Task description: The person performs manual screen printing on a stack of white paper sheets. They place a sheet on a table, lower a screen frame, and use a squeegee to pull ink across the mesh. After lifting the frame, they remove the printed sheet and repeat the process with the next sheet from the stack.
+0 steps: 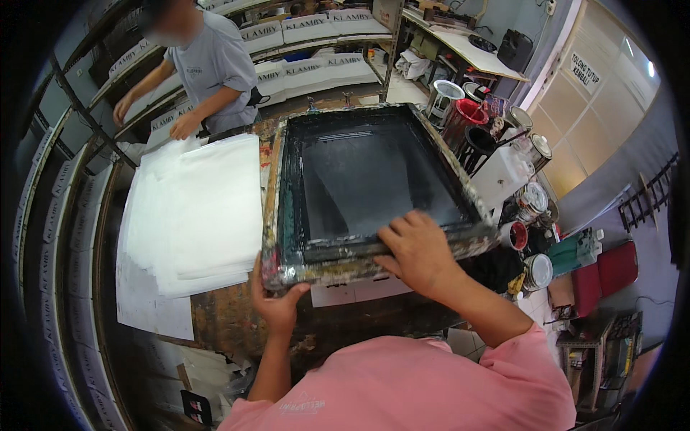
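Note:
A large ink-stained screen printing frame with dark mesh lies over the wooden table. My left hand grips its near left corner, the thumb along the front side. Over the near rim curl the fingers of my right hand, right of the middle. Part of a white sheet shows beneath the frame's front edge. To the left is a loose stack of white paper sheets.
A person in a grey shirt stands behind the paper stack, both hands low near it. Racks of printed sheets line the back and left. Paint cans and a red-stained bucket crowd the right side, near a door.

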Action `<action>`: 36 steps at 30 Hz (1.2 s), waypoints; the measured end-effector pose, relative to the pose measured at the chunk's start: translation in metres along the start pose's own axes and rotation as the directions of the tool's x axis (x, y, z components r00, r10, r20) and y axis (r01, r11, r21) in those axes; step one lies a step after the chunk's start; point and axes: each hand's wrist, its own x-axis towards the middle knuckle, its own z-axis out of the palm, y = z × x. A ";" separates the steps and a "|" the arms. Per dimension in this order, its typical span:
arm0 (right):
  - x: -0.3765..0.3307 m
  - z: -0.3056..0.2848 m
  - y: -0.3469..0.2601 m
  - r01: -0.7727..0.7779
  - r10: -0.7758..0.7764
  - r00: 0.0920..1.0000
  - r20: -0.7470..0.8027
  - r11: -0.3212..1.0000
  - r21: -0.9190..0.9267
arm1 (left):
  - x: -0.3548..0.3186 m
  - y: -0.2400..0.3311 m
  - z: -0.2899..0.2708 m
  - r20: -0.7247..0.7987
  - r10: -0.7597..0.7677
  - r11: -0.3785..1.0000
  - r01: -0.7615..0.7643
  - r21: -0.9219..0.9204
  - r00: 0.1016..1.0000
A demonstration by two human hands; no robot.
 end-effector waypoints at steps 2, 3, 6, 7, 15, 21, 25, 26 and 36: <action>0.016 -0.028 -0.005 -0.035 0.027 0.990 -0.138 0.997 -0.061 | 0.025 0.033 0.019 -0.091 -0.002 0.999 -0.002 -0.047 0.996; 0.029 -0.041 -0.005 -0.028 0.009 0.978 -0.206 0.996 -0.090 | 0.043 0.045 0.027 -0.107 0.044 0.999 -0.046 -0.011 0.993; 0.084 -0.077 0.015 0.001 -0.057 0.943 -0.328 0.986 -0.170 | 0.092 0.048 0.043 -0.192 0.288 0.953 -0.300 -0.034 0.938; 0.098 -0.089 0.023 0.032 -0.087 0.931 -0.353 0.987 -0.161 | 0.110 0.034 0.046 -0.243 0.347 0.927 -0.371 -0.059 0.906; 0.162 -0.129 0.050 0.080 -0.108 0.919 -0.379 0.993 -0.089 | 0.268 -0.192 0.062 0.235 0.257 0.702 -0.348 0.621 0.938; 0.180 -0.135 0.068 0.145 -0.161 0.920 -0.358 0.987 -0.070 | 0.322 -0.278 0.099 0.438 0.333 0.521 -0.550 0.653 0.835; 0.182 -0.134 0.075 0.175 -0.200 0.916 -0.348 0.979 -0.102 | 0.325 -0.264 0.102 0.433 0.205 0.681 -0.445 0.581 0.878; 0.184 -0.135 0.075 0.191 -0.222 0.910 -0.349 0.974 -0.121 | 0.329 -0.255 0.100 0.439 0.188 0.728 -0.424 0.538 0.879; 0.165 -0.134 0.044 -0.004 -0.031 0.956 -0.292 0.993 -0.117 | 0.259 -0.149 -0.091 -0.090 -0.128 0.836 0.156 0.527 0.988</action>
